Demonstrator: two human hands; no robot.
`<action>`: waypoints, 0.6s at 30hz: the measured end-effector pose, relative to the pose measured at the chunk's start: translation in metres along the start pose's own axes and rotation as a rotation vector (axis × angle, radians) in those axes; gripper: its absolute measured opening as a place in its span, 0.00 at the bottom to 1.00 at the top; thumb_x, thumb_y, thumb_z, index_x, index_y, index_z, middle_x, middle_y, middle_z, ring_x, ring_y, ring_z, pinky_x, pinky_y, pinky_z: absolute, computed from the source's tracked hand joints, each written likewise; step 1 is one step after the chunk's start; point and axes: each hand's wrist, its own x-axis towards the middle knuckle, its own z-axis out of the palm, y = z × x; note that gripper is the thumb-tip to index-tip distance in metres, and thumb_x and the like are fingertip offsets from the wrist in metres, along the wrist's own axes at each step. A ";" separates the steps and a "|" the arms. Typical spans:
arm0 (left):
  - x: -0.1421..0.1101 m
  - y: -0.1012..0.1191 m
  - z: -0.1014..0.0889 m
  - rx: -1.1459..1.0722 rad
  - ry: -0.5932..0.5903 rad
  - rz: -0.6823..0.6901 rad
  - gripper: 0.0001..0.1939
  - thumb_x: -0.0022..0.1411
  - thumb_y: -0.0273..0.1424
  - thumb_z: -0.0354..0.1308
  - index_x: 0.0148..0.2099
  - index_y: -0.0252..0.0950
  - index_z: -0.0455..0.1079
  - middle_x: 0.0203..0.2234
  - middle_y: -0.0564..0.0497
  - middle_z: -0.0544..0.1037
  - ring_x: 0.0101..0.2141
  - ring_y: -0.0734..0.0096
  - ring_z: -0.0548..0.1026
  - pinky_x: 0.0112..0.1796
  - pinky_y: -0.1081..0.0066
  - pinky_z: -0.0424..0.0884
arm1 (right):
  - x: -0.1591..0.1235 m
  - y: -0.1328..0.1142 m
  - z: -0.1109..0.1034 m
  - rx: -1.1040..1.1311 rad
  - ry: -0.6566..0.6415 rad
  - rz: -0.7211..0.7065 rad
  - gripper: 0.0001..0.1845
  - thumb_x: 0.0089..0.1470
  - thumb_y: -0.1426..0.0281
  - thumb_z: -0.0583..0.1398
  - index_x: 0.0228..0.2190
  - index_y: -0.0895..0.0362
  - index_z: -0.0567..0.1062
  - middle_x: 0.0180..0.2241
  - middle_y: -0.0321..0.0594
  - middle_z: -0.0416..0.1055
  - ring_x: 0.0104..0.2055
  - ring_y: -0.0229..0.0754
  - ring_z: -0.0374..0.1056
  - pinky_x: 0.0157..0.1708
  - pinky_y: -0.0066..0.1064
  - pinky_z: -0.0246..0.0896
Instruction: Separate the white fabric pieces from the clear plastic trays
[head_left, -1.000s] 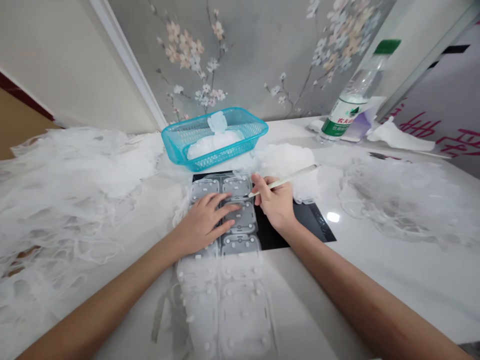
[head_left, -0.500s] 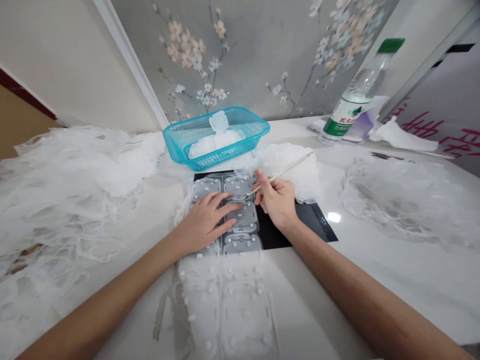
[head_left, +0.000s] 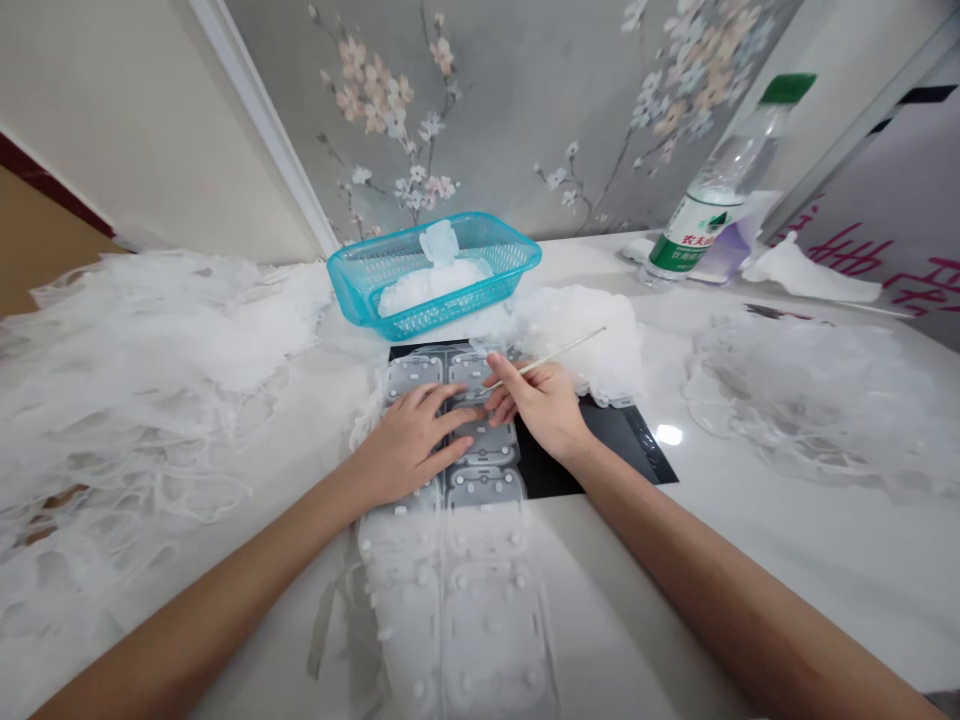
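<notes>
A translucent sheet of moulded silicone-like pieces (head_left: 486, 505) runs in two columns from the dark mat toward me. My left hand (head_left: 409, 440) lies flat on its upper part with the fingers spread. Between the thumb and fingers of my right hand (head_left: 541, 405) is a thin pale stick (head_left: 574, 345), slanting down to the left. Its lower tip is at the sheet, close to my left fingertips; I cannot make out the tip's shape. Under the sheet and my right wrist is the black mat (head_left: 619, 450).
A blue plastic basket (head_left: 352, 285) holding white pieces stands behind the mat. White pieces (head_left: 607, 340) are piled beside my right hand. Tangled translucent scraps (head_left: 172, 330) heap at the left, more scraps (head_left: 817, 400) at the right. A water bottle (head_left: 694, 220) stands at the back right.
My right hand has moved slightly left and down with the stick, whose tip has shifted left. My left hand and the sheet have stayed in place.
</notes>
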 end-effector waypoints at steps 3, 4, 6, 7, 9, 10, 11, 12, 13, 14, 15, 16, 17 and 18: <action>0.000 -0.001 0.001 0.009 0.008 0.005 0.18 0.66 0.38 0.44 0.55 0.43 0.64 0.56 0.45 0.61 0.55 0.56 0.57 0.52 0.52 0.59 | 0.000 -0.001 0.000 0.003 -0.001 0.024 0.28 0.45 0.47 0.59 0.22 0.61 0.73 0.15 0.37 0.70 0.15 0.35 0.67 0.13 0.20 0.58; 0.000 -0.001 0.002 0.014 0.012 0.010 0.18 0.66 0.38 0.44 0.55 0.43 0.64 0.56 0.45 0.61 0.55 0.56 0.57 0.52 0.52 0.60 | 0.000 -0.001 0.000 0.004 -0.002 0.031 0.28 0.45 0.47 0.59 0.22 0.61 0.73 0.15 0.37 0.70 0.15 0.36 0.68 0.13 0.20 0.59; -0.001 -0.002 0.002 0.024 0.015 0.018 0.18 0.66 0.39 0.44 0.55 0.43 0.65 0.56 0.44 0.62 0.55 0.56 0.58 0.51 0.52 0.60 | 0.000 -0.002 0.000 0.014 -0.005 0.036 0.28 0.45 0.47 0.60 0.22 0.61 0.73 0.16 0.38 0.70 0.16 0.36 0.68 0.13 0.20 0.59; -0.001 -0.002 0.002 0.028 0.015 0.020 0.19 0.66 0.39 0.44 0.55 0.42 0.65 0.56 0.44 0.62 0.54 0.56 0.58 0.51 0.52 0.60 | 0.000 -0.002 0.000 0.017 -0.005 0.035 0.28 0.45 0.47 0.60 0.22 0.62 0.73 0.16 0.38 0.70 0.16 0.36 0.68 0.14 0.20 0.60; -0.001 -0.002 0.002 0.031 0.016 0.019 0.19 0.66 0.39 0.43 0.55 0.42 0.65 0.55 0.44 0.62 0.54 0.56 0.58 0.51 0.52 0.60 | 0.000 -0.002 0.000 0.018 -0.012 0.033 0.27 0.45 0.47 0.60 0.22 0.62 0.73 0.16 0.38 0.70 0.16 0.36 0.69 0.14 0.20 0.60; 0.000 -0.002 0.002 0.031 0.014 0.018 0.19 0.66 0.39 0.43 0.55 0.42 0.65 0.55 0.44 0.62 0.54 0.55 0.58 0.51 0.52 0.60 | 0.000 -0.002 0.000 0.016 -0.018 0.031 0.27 0.45 0.48 0.60 0.22 0.62 0.73 0.16 0.38 0.71 0.16 0.36 0.69 0.14 0.20 0.60; 0.000 -0.002 0.002 0.033 0.014 0.018 0.19 0.66 0.39 0.43 0.54 0.41 0.65 0.55 0.44 0.62 0.54 0.55 0.58 0.51 0.52 0.60 | 0.000 -0.002 0.000 0.013 -0.023 0.029 0.26 0.45 0.48 0.60 0.22 0.61 0.73 0.16 0.38 0.71 0.17 0.37 0.69 0.15 0.21 0.61; 0.000 -0.002 0.002 0.035 0.014 0.020 0.19 0.66 0.39 0.43 0.54 0.41 0.66 0.55 0.44 0.62 0.54 0.55 0.58 0.51 0.52 0.60 | 0.000 -0.002 0.001 0.008 -0.028 0.027 0.25 0.45 0.49 0.60 0.22 0.61 0.73 0.17 0.38 0.71 0.17 0.37 0.70 0.15 0.21 0.61; 0.000 -0.002 0.002 0.037 0.016 0.022 0.18 0.66 0.39 0.43 0.54 0.41 0.66 0.56 0.44 0.62 0.54 0.55 0.58 0.51 0.52 0.60 | 0.000 -0.002 0.001 0.002 -0.029 0.026 0.24 0.45 0.50 0.61 0.22 0.61 0.73 0.17 0.38 0.71 0.18 0.38 0.70 0.16 0.22 0.62; 0.000 -0.002 0.002 0.039 0.018 0.024 0.18 0.66 0.39 0.43 0.54 0.41 0.66 0.56 0.44 0.61 0.54 0.55 0.58 0.51 0.52 0.60 | 0.001 -0.002 0.001 -0.004 -0.028 0.024 0.23 0.45 0.50 0.62 0.22 0.61 0.73 0.17 0.38 0.72 0.19 0.38 0.71 0.17 0.23 0.64; -0.001 -0.002 0.002 0.040 0.020 0.024 0.18 0.66 0.39 0.43 0.54 0.41 0.65 0.56 0.44 0.61 0.54 0.55 0.58 0.51 0.52 0.60 | 0.001 -0.002 0.001 -0.008 -0.024 0.021 0.22 0.44 0.51 0.62 0.23 0.60 0.73 0.18 0.38 0.72 0.20 0.39 0.71 0.18 0.24 0.65; -0.001 -0.002 0.002 0.040 0.022 0.024 0.19 0.66 0.39 0.43 0.54 0.41 0.65 0.56 0.44 0.61 0.54 0.55 0.58 0.51 0.52 0.60 | 0.001 -0.002 0.001 -0.011 -0.020 0.018 0.22 0.43 0.52 0.63 0.23 0.60 0.73 0.18 0.38 0.72 0.20 0.39 0.71 0.19 0.25 0.66; -0.001 -0.002 0.002 0.038 0.021 0.022 0.19 0.66 0.39 0.43 0.54 0.41 0.65 0.56 0.44 0.61 0.54 0.55 0.57 0.51 0.52 0.60 | 0.002 -0.002 0.001 -0.013 -0.017 0.015 0.21 0.43 0.52 0.64 0.24 0.60 0.74 0.18 0.37 0.72 0.20 0.40 0.71 0.19 0.25 0.66; -0.001 -0.002 0.002 0.034 0.020 0.019 0.19 0.67 0.39 0.43 0.54 0.42 0.65 0.56 0.44 0.61 0.55 0.55 0.57 0.51 0.52 0.60 | 0.002 -0.002 0.001 -0.018 -0.015 0.011 0.21 0.42 0.52 0.64 0.24 0.59 0.74 0.18 0.37 0.72 0.20 0.40 0.71 0.19 0.26 0.66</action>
